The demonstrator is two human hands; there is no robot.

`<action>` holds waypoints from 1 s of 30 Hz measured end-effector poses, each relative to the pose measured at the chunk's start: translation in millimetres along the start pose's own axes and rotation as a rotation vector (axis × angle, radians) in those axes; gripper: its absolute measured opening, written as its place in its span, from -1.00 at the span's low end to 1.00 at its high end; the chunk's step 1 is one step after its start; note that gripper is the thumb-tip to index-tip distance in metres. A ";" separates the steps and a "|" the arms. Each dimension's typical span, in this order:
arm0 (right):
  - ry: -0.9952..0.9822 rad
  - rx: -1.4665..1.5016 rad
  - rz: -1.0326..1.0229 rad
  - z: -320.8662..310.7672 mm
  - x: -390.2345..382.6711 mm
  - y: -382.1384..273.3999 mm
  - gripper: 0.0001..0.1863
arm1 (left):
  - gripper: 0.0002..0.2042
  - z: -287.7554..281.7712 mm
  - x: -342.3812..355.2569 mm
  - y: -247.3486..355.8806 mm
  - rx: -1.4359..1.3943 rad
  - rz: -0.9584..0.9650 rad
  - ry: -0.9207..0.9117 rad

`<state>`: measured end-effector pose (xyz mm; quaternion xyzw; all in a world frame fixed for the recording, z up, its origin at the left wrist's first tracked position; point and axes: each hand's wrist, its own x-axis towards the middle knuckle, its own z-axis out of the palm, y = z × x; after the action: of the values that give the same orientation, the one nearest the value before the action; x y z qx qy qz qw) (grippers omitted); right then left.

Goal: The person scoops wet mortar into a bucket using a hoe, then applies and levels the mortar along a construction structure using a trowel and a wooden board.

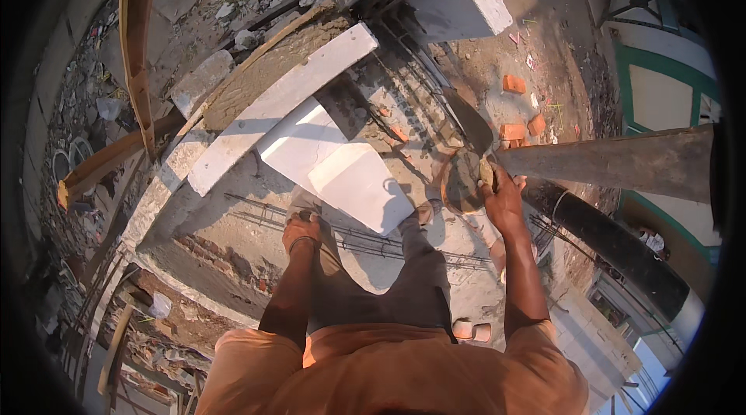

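Observation:
My right hand (503, 196) is closed round the handle of a trowel, its dark blade (468, 118) pointing up and away to the left. Just left of that hand sits a round pan (447, 196) with grey mortar (467, 174) in it. My left hand (301, 231) rests on my left knee, thumb apart from the fingers, holding nothing. In front of my knees lie two white blocks (303, 139) (364, 188), one against the other. Beyond them a long white block (287, 104) lies alongside a strip of grey mortar (268, 73).
Steel rods (264, 211) run across the surface by my feet. A wooden post (614, 165) and a dark pipe (610, 240) stand close on the right. Orange bricks (513, 132) lie ahead right. A curved board (136, 42) rises at left; rubble (93, 174) lies below.

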<state>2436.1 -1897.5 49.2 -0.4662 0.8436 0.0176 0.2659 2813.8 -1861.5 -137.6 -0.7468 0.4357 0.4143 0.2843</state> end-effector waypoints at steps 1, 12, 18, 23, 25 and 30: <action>0.027 0.061 0.104 3.5 -35.0 35.1 -0.64 | -0.40 -4.3 -8.9 5.7 0.000 -0.008 0.004; -0.256 0.621 0.507 130.4 -48.9 254.2 -0.71 | -0.32 81.0 -34.4 36.7 0.129 0.082 0.232; -0.075 -0.177 0.153 118.9 -71.5 287.9 -0.74 | -0.33 82.4 -45.2 33.9 0.149 -0.021 0.183; -0.268 -0.483 0.019 185.7 -14.7 384.3 -0.76 | -0.31 119.2 -38.2 68.2 0.175 0.140 0.147; -0.273 -0.208 0.013 214.9 -1.5 351.1 -0.71 | -0.41 113.5 -41.7 40.3 0.159 0.318 0.350; -0.262 0.017 0.106 204.1 -3.0 333.0 -0.56 | -0.67 143.6 -57.3 135.6 -0.296 0.761 0.202</action>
<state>2260.6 -1650.5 -197.2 -0.4123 0.8252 0.0851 0.3765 2624.4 -1787.1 -167.7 -0.6024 0.6419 0.4725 -0.0437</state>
